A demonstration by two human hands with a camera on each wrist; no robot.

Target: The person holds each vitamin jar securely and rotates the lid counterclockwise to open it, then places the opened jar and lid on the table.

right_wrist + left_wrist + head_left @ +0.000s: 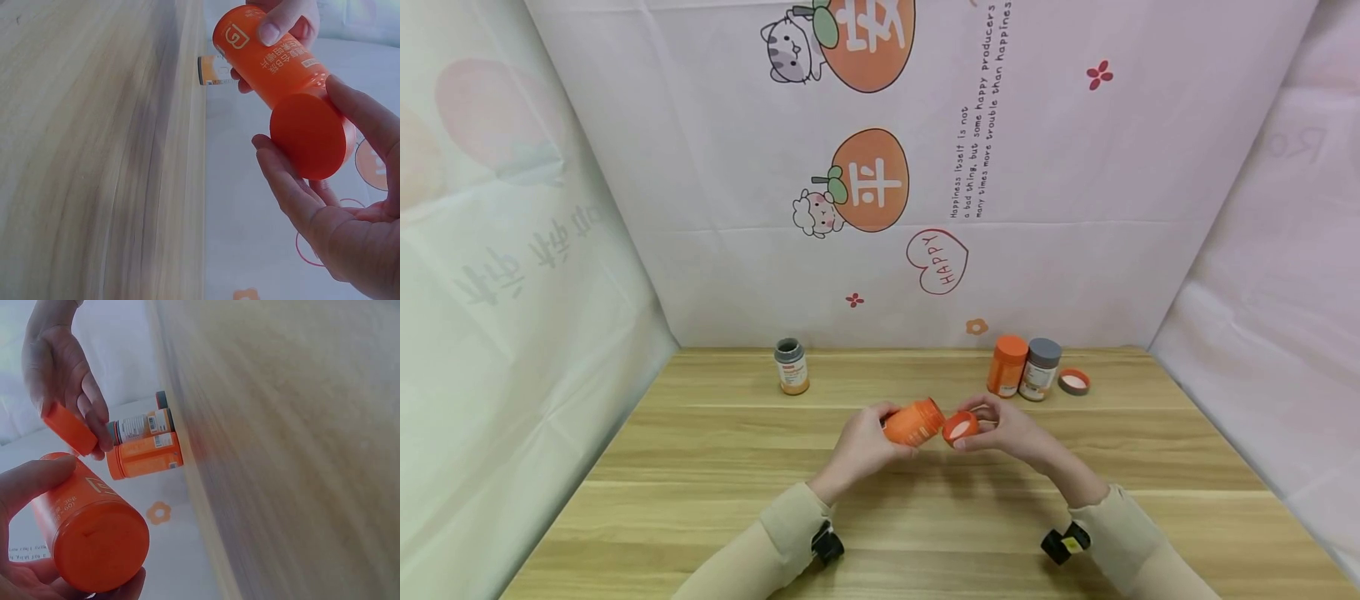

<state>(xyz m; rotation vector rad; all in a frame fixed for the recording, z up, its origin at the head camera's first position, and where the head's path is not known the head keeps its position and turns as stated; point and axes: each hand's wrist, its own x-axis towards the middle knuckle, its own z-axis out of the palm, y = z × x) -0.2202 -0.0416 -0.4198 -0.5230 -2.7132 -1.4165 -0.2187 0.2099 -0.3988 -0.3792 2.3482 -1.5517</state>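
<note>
My left hand (867,443) grips an orange bottle (913,422), tilted with its uncapped mouth toward the right. In the left wrist view the bottle's round base (101,547) faces the camera, thumb on one side and fingers round the other. Just right of the mouth, my right hand (1006,429) pinches an orange cap (960,427) between thumb and fingers, its white inner face turned toward the head camera. From the right wrist, the cap's flat top (309,136) overlaps the bottle's mouth end. Both hands are held above the wooden table.
An open bottle with a grey neck (792,367) stands at the back left. At the back right, a capped orange bottle (1007,367) stands beside a grey-capped bottle (1041,369). A loose cap (1074,382) lies right of them on the table (925,533). Printed cloth hangs behind.
</note>
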